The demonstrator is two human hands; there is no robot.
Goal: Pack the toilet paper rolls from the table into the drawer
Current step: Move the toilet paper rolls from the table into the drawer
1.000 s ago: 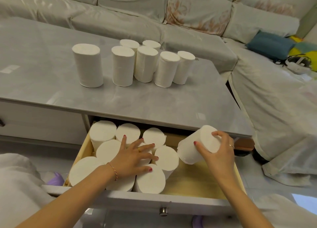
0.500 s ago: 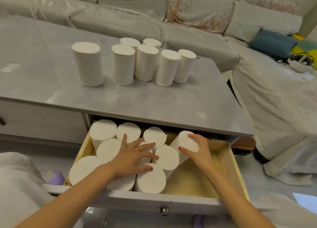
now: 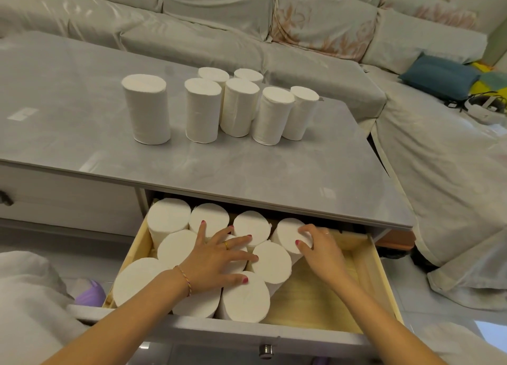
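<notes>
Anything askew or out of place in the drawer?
Only the white toilet paper roll gripped by the right hand: it leans against its neighbours, not yet upright. Left hand rests flat on the packed rolls.

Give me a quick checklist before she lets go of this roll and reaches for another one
1. New roll seated upright: not ok, it leans.
2. Right hand grips its top: ok.
3. Left hand lies flat on the packed rolls: ok.
4. Free floor at the right of the drawer: ok.
5. Rolls on the table: ok, seven upright.
6. Room under the tabletop when the drawer shuts: cannot tell.
</notes>
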